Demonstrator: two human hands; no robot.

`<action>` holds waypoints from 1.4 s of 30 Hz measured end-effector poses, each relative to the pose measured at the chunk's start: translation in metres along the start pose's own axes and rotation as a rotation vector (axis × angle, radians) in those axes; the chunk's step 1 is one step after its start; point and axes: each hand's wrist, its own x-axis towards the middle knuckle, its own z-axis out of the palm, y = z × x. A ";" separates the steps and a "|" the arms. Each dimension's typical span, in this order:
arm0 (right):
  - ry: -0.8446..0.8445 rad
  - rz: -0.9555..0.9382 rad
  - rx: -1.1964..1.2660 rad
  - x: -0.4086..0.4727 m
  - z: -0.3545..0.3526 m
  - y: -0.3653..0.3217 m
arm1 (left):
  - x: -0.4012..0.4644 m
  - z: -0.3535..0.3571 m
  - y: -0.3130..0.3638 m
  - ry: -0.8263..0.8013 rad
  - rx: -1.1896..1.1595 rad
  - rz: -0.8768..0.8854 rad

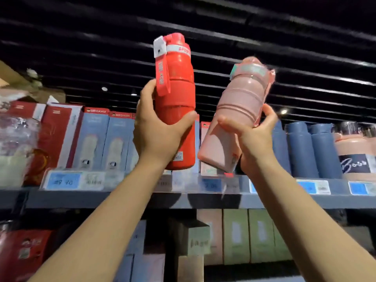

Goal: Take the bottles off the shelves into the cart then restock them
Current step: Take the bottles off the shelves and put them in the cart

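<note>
My left hand (156, 131) grips a tall red bottle (176, 94) round its lower half and holds it upright, high above the top shelf (130, 198). A red strap and a white tag hang from its cap. My right hand (252, 139) grips a pink bottle (234, 119) round its middle; this bottle leans to the right and has a pale green band near its lid. Both bottles are raised in front of the shelf's upper row. No cart is in view.
Blue and red product boxes (91, 137) stand on the top shelf at the left. Dark blue bottles (305, 149) and a pink jug (358, 155) stand at the right. Price labels (63, 181) line the shelf edge. More boxes (236, 235) fill the shelf below. Dark ceiling slats run overhead.
</note>
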 end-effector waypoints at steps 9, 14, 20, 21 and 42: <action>-0.022 -0.185 -0.485 0.021 0.003 0.056 | -0.008 0.038 -0.053 -0.057 0.248 -0.142; -0.118 -0.128 -0.758 0.021 0.004 0.082 | -0.007 0.044 -0.069 -0.201 0.386 -0.257; -0.241 -0.034 -0.953 0.027 0.004 0.087 | -0.006 0.048 -0.071 -0.361 0.533 -0.295; -0.248 -0.020 -0.979 0.027 0.004 0.088 | -0.005 0.048 -0.070 -0.363 0.546 -0.308; -0.386 -0.023 -1.020 0.018 -0.023 0.077 | -0.002 0.023 -0.066 -0.551 0.558 -0.395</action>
